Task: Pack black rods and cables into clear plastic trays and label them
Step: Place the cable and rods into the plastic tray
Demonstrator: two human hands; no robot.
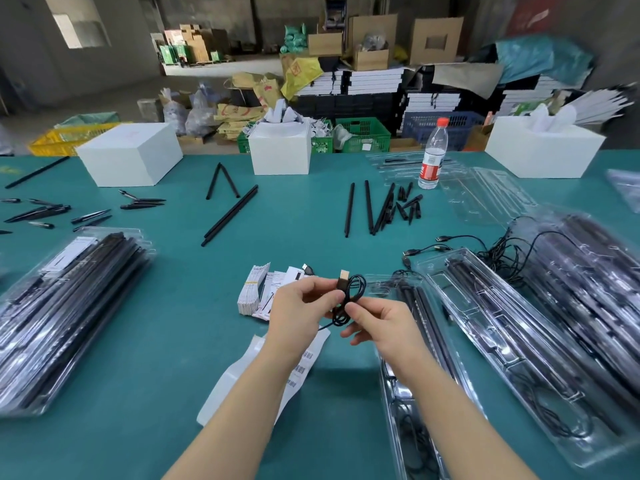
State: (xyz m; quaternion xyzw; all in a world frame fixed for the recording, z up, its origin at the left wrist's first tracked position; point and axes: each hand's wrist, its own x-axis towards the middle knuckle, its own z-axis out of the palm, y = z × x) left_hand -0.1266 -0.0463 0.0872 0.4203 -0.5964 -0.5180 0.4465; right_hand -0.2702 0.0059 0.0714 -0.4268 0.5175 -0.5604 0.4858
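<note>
A thin black USB cable [348, 299], coiled into small loops with its plug pointing up, hangs above the green table's centre. My left hand [301, 306] pinches the coil near the plug. My right hand [375, 322] pinches the loops lower down. Under my right forearm lies an open clear plastic tray [398, 403] with black rods and a cable in it. A second filled tray [512, 344] lies to its right. Loose black rods [369, 211] sit further back. A sheet of barcode labels [242, 379] lies under my left forearm.
Stacks of packed trays stand at the left [69, 306] and right [588, 282]. Loose cables [450, 244], short black tips [408, 206], paper slips [256, 292], empty trays [485, 195], a water bottle [433, 154] and three white boxes [280, 150] lie around.
</note>
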